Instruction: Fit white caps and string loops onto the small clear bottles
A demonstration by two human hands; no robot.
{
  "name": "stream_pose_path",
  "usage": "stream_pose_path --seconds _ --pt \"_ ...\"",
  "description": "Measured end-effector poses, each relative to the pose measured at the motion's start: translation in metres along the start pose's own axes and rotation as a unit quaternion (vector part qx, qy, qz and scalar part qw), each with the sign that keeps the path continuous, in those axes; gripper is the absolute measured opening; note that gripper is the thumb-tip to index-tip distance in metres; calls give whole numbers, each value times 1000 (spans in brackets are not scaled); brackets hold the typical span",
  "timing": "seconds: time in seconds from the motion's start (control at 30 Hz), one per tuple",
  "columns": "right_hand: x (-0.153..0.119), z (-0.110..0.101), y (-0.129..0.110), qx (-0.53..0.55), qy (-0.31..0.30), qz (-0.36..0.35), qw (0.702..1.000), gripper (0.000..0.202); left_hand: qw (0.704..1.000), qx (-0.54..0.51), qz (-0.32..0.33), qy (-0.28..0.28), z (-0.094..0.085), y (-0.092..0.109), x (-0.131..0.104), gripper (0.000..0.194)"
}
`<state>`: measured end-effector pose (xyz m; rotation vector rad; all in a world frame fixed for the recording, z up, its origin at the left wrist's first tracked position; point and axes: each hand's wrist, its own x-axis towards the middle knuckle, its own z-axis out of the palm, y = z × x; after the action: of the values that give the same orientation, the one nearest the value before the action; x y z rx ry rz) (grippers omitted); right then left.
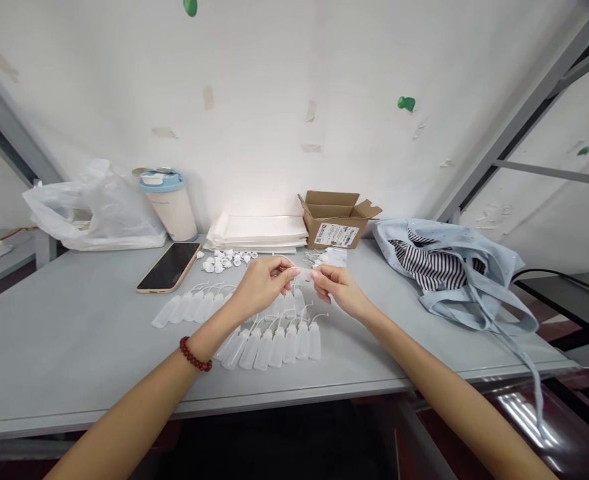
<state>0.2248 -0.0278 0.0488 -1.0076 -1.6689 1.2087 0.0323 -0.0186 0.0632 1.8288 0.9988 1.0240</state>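
Above the middle of the table, my left hand (264,281) and my right hand (338,287) are both closed on one small translucent squeeze bottle (303,274). The fingers of the left hand pinch its left end, and those of the right hand grip its right end. A thin white tube curves over the left fingers. Below the hands lies a front row of similar squeeze bottles (277,348) with thin bent tubes. Another row of bottles (194,305) lies to the left, and a few more show partly behind the left hand. Small white caps (224,261) are heaped beyond the left wrist.
At the back stand an open cardboard box (337,223), a stack of white paper (257,230), a tumbler (171,207) and a white plastic bag (99,207). A phone (169,268) lies left. A light blue cloth bag (454,260) hangs over the right edge.
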Motion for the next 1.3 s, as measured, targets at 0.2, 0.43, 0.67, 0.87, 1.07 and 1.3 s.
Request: stream_pose_path --seconds 0.2,0.43,0.67,0.87,1.07,1.3 --pt "2 -2 0 144 -50 103 983 41 999 31 41 9 2 2 -3 23" --pt "1 2 1 41 -20 9 999 38 999 17 -31 -21 -1 3 0 30" --pt "-2 4 -1 -76 25 -79 994 33 994 -38 -75 -66 -3 -1 3 43" --pt "-2 5 4 -143 61 -151 976 26 989 -60 -110 -78 -3 2 2 48" --pt "-3 5 5 -173 79 -167 967 25 983 -78 -137 -99 -3 6 0 55" --pt "-3 6 3 -254 78 -199 943 26 988 -52 -108 -96 -1 3 -2 52"
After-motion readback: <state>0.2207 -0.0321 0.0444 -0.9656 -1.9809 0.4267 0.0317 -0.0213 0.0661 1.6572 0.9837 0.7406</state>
